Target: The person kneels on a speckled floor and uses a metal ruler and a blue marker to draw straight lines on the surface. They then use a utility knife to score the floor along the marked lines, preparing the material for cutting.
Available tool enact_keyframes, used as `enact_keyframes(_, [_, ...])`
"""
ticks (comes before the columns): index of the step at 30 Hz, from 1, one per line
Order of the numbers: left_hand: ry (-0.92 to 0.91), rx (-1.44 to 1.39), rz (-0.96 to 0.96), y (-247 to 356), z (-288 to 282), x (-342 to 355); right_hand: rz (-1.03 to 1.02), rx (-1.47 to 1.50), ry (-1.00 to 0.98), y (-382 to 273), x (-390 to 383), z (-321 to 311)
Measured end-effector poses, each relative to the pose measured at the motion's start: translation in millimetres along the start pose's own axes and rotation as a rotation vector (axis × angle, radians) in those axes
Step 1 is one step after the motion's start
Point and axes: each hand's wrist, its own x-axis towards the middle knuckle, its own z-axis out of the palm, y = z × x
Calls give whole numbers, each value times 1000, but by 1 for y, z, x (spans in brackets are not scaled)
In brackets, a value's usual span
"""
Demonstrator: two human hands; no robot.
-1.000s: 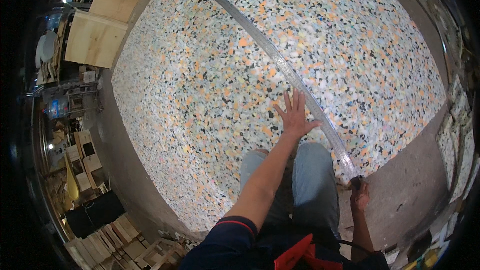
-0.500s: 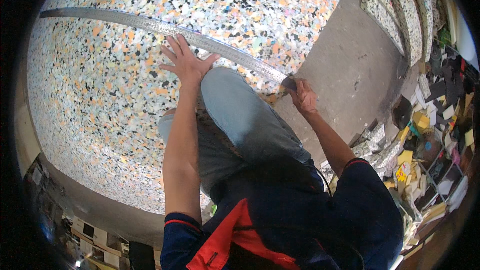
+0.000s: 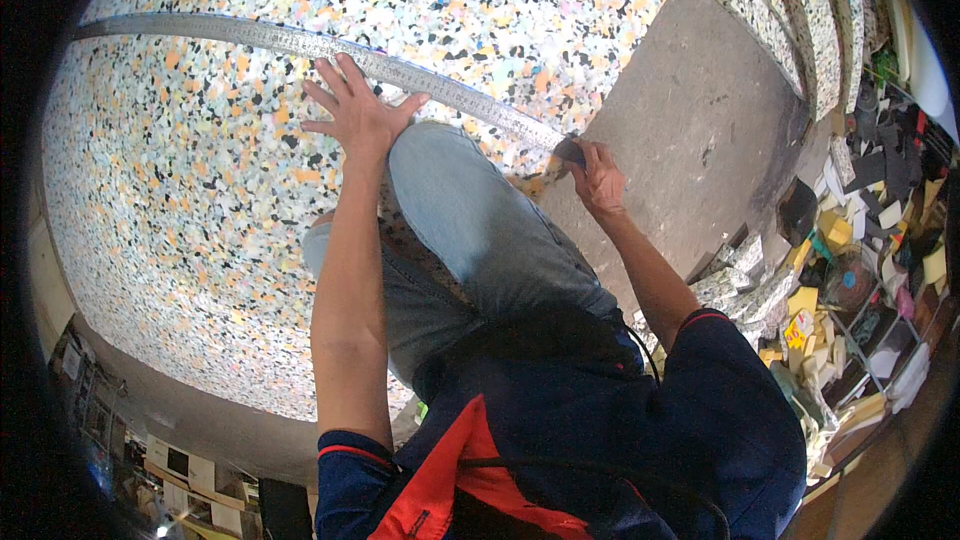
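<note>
The left hand (image 3: 357, 115) lies flat with its fingers spread wide, palm down, pressing on a long grey metal straightedge (image 3: 300, 42) and gripping nothing. The right hand (image 3: 598, 180) is curled closed around a small dark tool (image 3: 570, 150) at the right end of the straightedge; the tool is mostly hidden by the fingers, so its kind cannot be told.

The straightedge is a thin, flat, dull silver strip with fine markings along it. It runs from far left, near the rim of the view, across to the right edge of the sheet, where the right hand meets it. It looks curved, as straight edges do towards the rim of this view.

It lies on a large sheet of speckled rebonded foam (image 3: 200, 190), a crumb of white, orange, black, pale blue and yellow chips pressed together. The sheet fills most of the left and far part of the view. The person's knee in blue denim jeans (image 3: 470, 230) rests on the foam between the two arms, just near of the straightedge.

To the right of the foam is a bare grey concrete floor (image 3: 690, 130). Far right, slabs of the same speckled foam (image 3: 800, 10) are stacked on edge. Near right lies a heap of loose offcuts in yellow, black and white (image 3: 860, 270). Wooden shelving (image 3: 170, 460) shows dimly at near left.
</note>
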Motion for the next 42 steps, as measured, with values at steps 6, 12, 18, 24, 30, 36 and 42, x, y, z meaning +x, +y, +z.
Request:
enact_keyframes(6, [-50,-9,-34,9,-12,-1,41,31,-8,-1,1,2])
enact_keyframes(12, [-264,-26,27,73,-13,-26,37,64,15,-4,2,-1])
enact_keyframes(18, [-166,91,64,88,-2,-30,-65,180,147,-10,11,-30])
enact_keyframes(24, [-175,189,36,92,-4,-32,290,746,136,-6,47,-72])
enact_keyframes(30, [-213,190,18,94,-8,-30,286,1200,-33,-16,48,-51])
enact_keyframes(36, [-242,217,9,95,-9,-29,253,1136,-89,-16,42,-46])
enact_keyframes(42, [-227,194,12,95,-9,-29,238,1061,-151,-15,44,-39])
